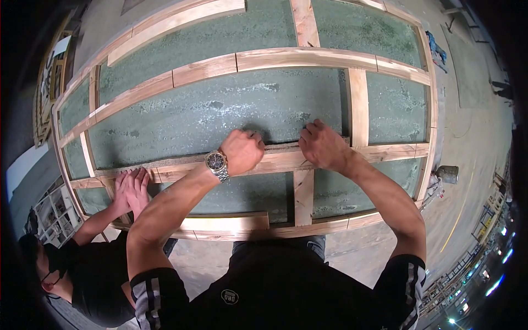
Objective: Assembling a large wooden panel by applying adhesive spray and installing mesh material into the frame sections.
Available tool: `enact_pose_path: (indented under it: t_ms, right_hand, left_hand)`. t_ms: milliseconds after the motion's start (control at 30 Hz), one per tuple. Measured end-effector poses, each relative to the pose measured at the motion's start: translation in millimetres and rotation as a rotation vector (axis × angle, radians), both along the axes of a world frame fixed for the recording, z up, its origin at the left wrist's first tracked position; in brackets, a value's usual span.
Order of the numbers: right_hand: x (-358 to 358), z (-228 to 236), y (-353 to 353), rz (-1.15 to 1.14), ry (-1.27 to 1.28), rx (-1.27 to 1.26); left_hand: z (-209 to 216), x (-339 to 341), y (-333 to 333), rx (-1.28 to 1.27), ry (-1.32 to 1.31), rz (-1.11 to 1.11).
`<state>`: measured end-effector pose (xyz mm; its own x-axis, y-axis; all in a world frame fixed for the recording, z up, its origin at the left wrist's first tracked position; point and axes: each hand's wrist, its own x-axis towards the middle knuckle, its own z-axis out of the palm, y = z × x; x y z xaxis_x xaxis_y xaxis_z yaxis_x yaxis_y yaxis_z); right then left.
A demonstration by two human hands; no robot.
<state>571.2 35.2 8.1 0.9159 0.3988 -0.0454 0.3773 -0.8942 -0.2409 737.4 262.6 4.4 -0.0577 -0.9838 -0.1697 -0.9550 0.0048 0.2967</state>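
Observation:
A large wooden frame (308, 58) lies before me, its openings filled with mottled green boards (181, 121). Along the middle rail (280, 161), the near edge of the central green board shows as a thin, rough grey line. My left hand (242, 152), with a metal watch on its wrist, is closed with curled fingers at that edge. A short way to its right, my right hand (324, 146) is closed on the same edge, knuckles up. Both fingertips are hidden. Left of my arm, a co-worker's hands (133, 190) press flat together on the same rail.
Short cross-pieces (358, 107) join the rails. A loose-looking wooden strip (225, 222) lies along the near side, another (176, 25) along the far side. A blue power tool (436, 50) and a metal can (447, 174) are on the right. The co-worker (93, 275) crouches at my left.

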Motion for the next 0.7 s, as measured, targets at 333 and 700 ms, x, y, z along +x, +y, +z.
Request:
enact_pose_path:
  t_ms: [333,700]
  right_hand:
    - [-7.8,-0.7,-1.7,0.021,-0.123,-0.016]
    - [8.4,2.8,-4.3,-0.23,-0.107,0.134]
  left_hand:
    - [-6.4,-3.1,12.1,-0.121,0.023,0.045]
    - [2.8,14.6,5.0,-0.075,0.095,0.203]
